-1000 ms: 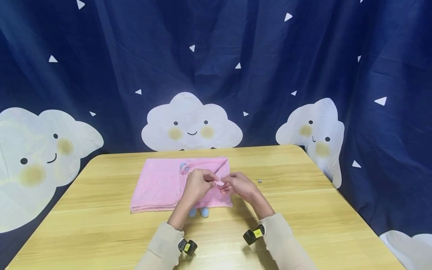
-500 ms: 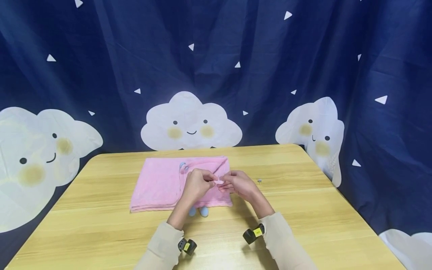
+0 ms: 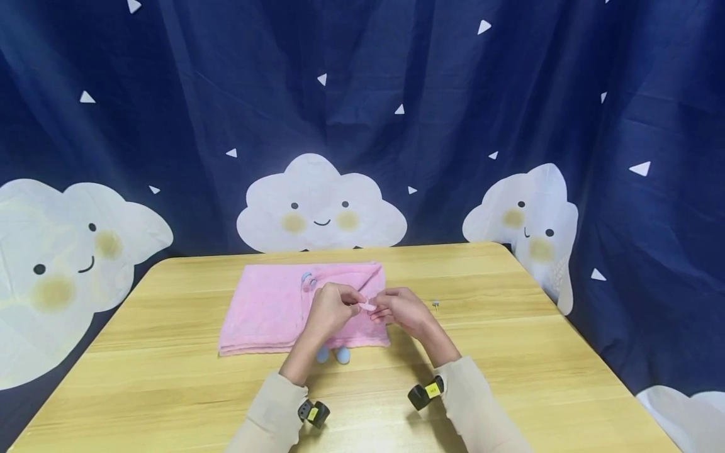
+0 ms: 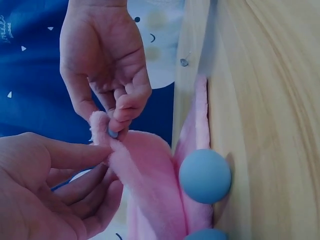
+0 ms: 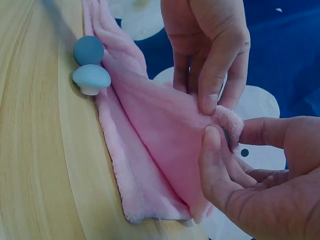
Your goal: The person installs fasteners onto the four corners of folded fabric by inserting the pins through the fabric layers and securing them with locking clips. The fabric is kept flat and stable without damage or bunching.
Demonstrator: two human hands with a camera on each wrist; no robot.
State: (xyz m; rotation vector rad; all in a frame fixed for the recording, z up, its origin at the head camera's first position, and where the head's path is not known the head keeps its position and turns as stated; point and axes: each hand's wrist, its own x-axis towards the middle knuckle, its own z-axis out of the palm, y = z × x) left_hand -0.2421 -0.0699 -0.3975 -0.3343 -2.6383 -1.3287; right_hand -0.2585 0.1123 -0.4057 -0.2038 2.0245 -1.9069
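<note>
A pink plush blanket (image 3: pixel 260 308) lies folded on the table, one edge of it lifted. My left hand (image 3: pixel 334 308) pinches this raised edge between thumb and finger. Right beside it, my right hand (image 3: pixel 402 308) pinches the same edge from the other side. A small blue piece (image 4: pixel 113 133) shows between the right fingers at the cloth, mostly hidden. In the right wrist view, a pale blue mushroom-shaped clip (image 5: pixel 91 76) and a darker round blue one (image 5: pixel 88 50) stand at the blanket's near edge.
To the right of the blanket a small metal pin with a flat head (image 3: pixel 435 304) lies on the wooden table (image 3: pixel 498 377). More blue pieces (image 3: pixel 308 278) sit on the blanket's top. A dark blue curtain (image 3: pixel 362 75) with white clouds hangs behind the table.
Both hands stay almost in place with the blanket edge between them. The pinched bit of cloth shifts and tilts slightly.
</note>
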